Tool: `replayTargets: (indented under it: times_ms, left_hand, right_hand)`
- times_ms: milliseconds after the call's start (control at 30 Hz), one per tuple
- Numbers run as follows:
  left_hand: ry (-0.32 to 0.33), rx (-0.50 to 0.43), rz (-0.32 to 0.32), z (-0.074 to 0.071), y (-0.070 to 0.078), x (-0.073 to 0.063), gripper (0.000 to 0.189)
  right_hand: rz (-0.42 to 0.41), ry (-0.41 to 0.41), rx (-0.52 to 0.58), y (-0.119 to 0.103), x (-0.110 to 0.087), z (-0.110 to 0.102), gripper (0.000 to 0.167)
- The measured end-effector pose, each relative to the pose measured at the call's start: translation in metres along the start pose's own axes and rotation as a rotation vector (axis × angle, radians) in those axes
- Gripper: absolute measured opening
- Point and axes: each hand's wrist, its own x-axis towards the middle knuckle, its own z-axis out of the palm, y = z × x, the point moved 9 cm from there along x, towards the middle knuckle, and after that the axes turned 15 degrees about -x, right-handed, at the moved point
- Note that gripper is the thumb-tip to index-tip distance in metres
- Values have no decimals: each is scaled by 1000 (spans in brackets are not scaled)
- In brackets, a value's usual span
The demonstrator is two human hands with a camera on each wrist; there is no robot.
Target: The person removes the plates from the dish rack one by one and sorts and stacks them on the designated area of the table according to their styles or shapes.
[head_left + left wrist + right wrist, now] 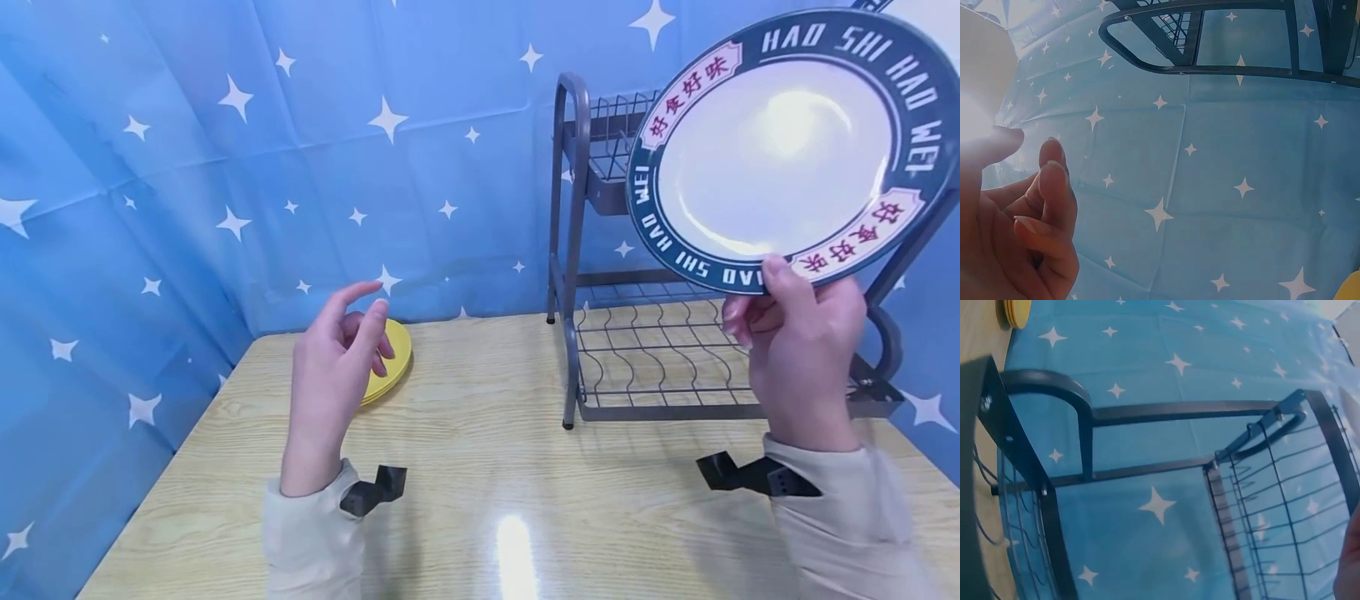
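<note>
My right hand (pixel 806 358) pinches the lower edge of a round white plate (pixel 772 158) between thumb and fingers. The plate has a dark green rim with lettering and is held up, tilted, in front of the dish rack (pixel 573 250). Only a sliver of the right hand shows at the right edge of the right wrist view. My left hand (pixel 337 358) is raised with loosely bent fingers and nothing in its grasp. Behind it, partly hidden, yellow plates (pixel 397 367) lie stacked on the table; their number is unclear.
The dark metal rack has an upper wire tier (pixel 615 142) and a lower wavy-wire shelf (pixel 652 350). Part of another dark-rimmed plate (pixel 926 25) shows at the top right. A blue star-patterned curtain (pixel 337 167) hangs behind the wooden table (pixel 480 467).
</note>
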Motion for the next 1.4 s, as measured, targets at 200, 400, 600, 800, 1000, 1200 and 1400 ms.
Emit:
replayTargets:
  times_ms: [200,400,600,800,1000,1200,1400]
  left_hand:
    - [-27,15,4,6,7,-3,36]
    - [-43,16,16,9,4,-3,33]
    - [-84,7,63,15,10,-4,32]
    - [-114,-4,80,19,15,-3,35]
    - [-152,3,118,27,20,-2,48]
    - [-192,11,148,34,24,-4,44]
    - [-241,-6,177,42,27,-8,31]
  right_hand:
    - [-10,12,-70,6,-14,6,34]
    - [1,-23,-112,8,-20,15,33]
    - [33,-89,-177,12,-23,26,33]
    - [91,-155,-273,22,-29,36,31]
    - [161,-228,-435,32,-35,44,28]
    - [190,-268,-528,37,-40,49,29]
    - [170,-293,-596,38,-41,52,28]
